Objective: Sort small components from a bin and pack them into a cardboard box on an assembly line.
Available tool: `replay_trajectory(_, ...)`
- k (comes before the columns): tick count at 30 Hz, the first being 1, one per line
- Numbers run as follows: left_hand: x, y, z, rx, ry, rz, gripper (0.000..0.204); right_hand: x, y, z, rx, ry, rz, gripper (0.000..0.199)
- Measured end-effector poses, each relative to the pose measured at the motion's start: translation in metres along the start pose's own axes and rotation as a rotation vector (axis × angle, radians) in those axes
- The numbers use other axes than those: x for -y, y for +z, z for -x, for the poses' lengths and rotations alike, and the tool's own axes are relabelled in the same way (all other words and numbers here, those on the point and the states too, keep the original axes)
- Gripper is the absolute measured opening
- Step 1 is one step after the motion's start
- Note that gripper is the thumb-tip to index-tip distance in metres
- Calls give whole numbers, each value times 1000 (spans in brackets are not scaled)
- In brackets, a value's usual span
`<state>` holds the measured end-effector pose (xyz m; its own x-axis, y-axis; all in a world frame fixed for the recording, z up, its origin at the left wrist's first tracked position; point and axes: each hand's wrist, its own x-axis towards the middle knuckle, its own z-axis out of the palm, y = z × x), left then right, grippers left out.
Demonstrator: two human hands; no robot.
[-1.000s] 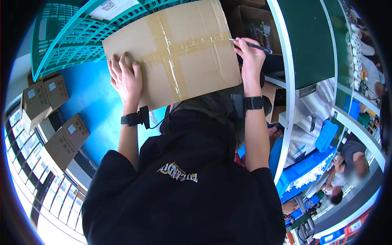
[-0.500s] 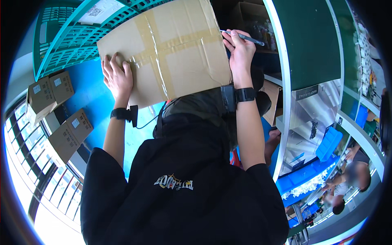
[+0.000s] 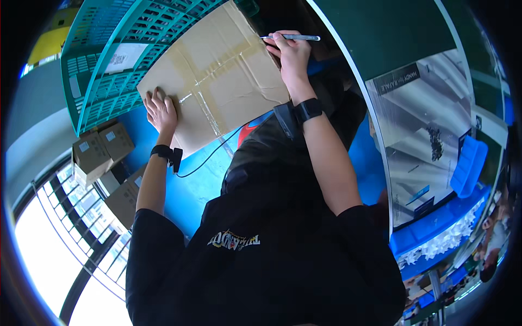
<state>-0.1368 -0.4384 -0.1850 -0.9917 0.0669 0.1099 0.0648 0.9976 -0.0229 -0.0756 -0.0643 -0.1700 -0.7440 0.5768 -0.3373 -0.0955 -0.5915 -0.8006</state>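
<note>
A brown cardboard box (image 3: 215, 81), taped in a cross with tan packing tape, lies in front of my lap. My left hand (image 3: 161, 111) rests flat on its left side, fingers stretched out and slightly spread. At the far right edge of the box is my right hand (image 3: 292, 54). It grips a slim grey pen-shaped tool (image 3: 307, 38), whose thin tip points left to the box's edge. Whether this is a craft knife or a pen, I cannot tell. Both wrists wear black straps with small modules.
A teal plastic crate (image 3: 100, 81) stands against the box's far left side. Several cartons (image 3: 100, 146) sit by the barred window at left. To the right rises a white-edged frame (image 3: 356, 70) beside a blue bin (image 3: 468, 165). A thin cable (image 3: 204, 163) runs below the box.
My view has shifted, so the box and both hands appear moved. The tool in my right hand has tilted closer to level. My left hand stays on the box.
</note>
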Motion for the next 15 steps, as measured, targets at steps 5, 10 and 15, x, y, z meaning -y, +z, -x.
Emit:
replay_trajectory(5, 56, -18, -50, 186, 225, 44, 61, -3, 10, 3, 18, -47, -34, 9)
replay_trajectory(10, 67, -115, -82, 1000, 250, 346, 50, -8, -12, -1, 25, -55, -46, 9)
replay_trajectory(15, 42, -192, -80, 872, 528, -111, 37, -7, -14, 4, 52, -141, -13, 10)
